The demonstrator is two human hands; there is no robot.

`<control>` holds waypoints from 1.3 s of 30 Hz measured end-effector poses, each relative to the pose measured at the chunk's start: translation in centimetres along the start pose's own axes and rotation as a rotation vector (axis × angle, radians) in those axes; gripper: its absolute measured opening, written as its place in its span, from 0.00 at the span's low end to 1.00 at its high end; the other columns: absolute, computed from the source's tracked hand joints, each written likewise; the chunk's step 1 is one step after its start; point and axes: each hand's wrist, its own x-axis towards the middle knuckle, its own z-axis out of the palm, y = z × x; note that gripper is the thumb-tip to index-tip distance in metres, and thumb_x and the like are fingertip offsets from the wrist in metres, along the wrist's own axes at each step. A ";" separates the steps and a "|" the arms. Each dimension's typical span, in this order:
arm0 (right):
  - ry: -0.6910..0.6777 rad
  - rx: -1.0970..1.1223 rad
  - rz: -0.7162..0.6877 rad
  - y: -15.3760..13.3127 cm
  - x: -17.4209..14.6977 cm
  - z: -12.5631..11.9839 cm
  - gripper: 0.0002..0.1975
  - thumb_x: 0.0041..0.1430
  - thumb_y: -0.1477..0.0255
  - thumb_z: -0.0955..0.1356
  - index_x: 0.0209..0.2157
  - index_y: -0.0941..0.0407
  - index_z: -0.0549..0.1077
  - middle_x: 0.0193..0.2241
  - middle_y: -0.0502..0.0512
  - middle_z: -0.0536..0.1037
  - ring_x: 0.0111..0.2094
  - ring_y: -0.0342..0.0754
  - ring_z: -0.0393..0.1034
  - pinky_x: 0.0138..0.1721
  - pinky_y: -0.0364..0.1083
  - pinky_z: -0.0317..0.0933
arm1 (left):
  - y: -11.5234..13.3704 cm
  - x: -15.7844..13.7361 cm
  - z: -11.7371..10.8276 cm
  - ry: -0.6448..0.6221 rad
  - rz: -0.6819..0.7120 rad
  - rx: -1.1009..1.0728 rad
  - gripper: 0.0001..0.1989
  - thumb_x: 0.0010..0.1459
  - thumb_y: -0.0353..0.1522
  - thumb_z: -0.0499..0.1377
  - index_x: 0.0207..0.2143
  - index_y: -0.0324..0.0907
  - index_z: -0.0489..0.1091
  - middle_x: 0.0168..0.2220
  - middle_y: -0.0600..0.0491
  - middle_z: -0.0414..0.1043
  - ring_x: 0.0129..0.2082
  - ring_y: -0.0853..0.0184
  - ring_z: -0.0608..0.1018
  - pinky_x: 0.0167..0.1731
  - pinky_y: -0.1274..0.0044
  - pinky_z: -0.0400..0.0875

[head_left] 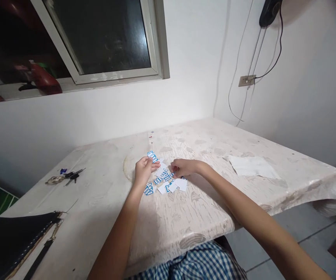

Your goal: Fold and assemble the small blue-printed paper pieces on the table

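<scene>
My left hand (145, 171) is closed on a small white paper piece (152, 156) with blue marker lines, pinched between thumb and fingers. Below and between the hands lies a loose pile of similar paper pieces (165, 177), some showing blue markings and others plain white, several of them overlapping. My right hand (182, 167) reaches over the pile's right side with its fingers curled down onto it. Whatever those fingertips grip is hidden.
A patterned plastic cloth covers the table (209, 202). Keys (73, 175) lie at the left, near a black bag (25, 237) with a strap. A white sheet of paper (254, 167) lies on the right. Behind are the wall and a window (109, 39).
</scene>
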 end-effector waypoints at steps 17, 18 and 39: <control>0.271 0.074 0.081 0.4 -1.6 -1.7 0.11 0.46 0.69 0.69 0.31 0.57 0.65 0.28 0.53 0.71 0.27 0.43 0.63 0.25 0.42 0.56 | -0.1 -0.4 0.2 -0.031 -0.050 0.021 0.03 0.57 0.28 0.53 0.30 0.37 0.63 0.21 0.50 0.74 0.22 0.68 0.78 0.27 0.77 0.73; 0.304 0.085 0.061 0.4 -1.6 -1.8 0.10 0.46 0.71 0.69 0.31 0.58 0.65 0.28 0.53 0.71 0.27 0.43 0.63 0.26 0.42 0.56 | -0.1 -0.4 0.3 -0.035 -0.052 0.021 0.03 0.56 0.28 0.53 0.30 0.37 0.63 0.20 0.51 0.73 0.22 0.68 0.78 0.26 0.77 0.73; 0.616 0.422 0.037 -1.7 1.1 1.8 0.16 0.46 0.61 0.68 0.30 0.57 0.64 0.26 0.49 0.67 0.26 0.42 0.59 0.27 0.42 0.53 | -1.3 -1.0 1.3 -0.256 0.104 -0.055 0.09 0.51 0.36 0.58 0.28 0.40 0.64 0.22 0.55 0.71 0.25 0.67 0.78 0.32 0.76 0.74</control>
